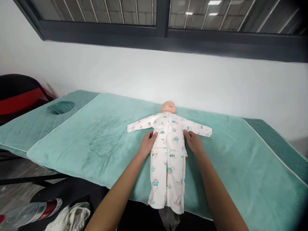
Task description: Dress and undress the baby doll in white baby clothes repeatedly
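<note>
A baby doll (168, 106) lies on its back on a teal towel (101, 141), arms spread out to both sides. It wears a white printed top (169, 131) and matching trousers (167, 179) whose legs reach the table's near edge. My left hand (148, 143) rests against the doll's side at the waist, fingers stretched flat along the top. On the other side my right hand (193, 141) lies the same way, fingers flat against the top under the sleeve. Neither hand holds anything.
The towel covers a padded table (276, 134) with a face hole (60, 107) at its left end, standing against a white wall under a dark window. A black and red chair (19, 93) stands far left. Crumpled cloth (72, 216) and a bottle (29, 213) lie below.
</note>
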Tool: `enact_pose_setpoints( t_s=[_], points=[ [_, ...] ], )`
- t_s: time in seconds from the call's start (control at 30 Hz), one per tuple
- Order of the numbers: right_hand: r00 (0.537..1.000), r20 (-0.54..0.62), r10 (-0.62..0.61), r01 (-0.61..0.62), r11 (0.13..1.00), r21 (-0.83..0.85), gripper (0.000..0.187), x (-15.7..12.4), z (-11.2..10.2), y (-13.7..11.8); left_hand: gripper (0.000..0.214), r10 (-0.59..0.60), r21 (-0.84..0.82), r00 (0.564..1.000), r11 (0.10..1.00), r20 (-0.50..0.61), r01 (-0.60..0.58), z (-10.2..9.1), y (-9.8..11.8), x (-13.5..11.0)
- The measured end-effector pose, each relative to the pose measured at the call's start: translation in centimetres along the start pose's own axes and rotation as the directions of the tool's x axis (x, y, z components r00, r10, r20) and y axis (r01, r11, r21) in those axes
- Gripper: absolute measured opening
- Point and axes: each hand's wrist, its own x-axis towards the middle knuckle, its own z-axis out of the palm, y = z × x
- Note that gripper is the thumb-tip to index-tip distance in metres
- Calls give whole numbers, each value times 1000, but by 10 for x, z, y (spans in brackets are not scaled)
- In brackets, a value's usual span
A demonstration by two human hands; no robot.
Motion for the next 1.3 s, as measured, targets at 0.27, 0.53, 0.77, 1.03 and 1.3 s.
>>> enact_pose_setpoints(
  t_s=[0.27,0.53,0.77,1.03,1.3],
  points=[
    [991,103,84,-120,906,407,51,8,16,25,38,-34,-367,996,930,-82,2,-3,-27,1],
    [898,429,-100,-323,513,795,45,3,8,17,47,-158,-397,987,904,29,157,8,-3,23],
    [945,264,-192,-163,422,892,64,3,21,14,52,-92,-482,992,867,90,124,29,9,37],
    [950,303,-74,-242,439,865,58,20,25,27,30,48,-250,999,967,-13,-50,39,-4,63],
    [973,36,229,-183,666,723,32,46,5,58,34,20,-273,1000,962,-21,-25,10,-20,62]
  ],
)
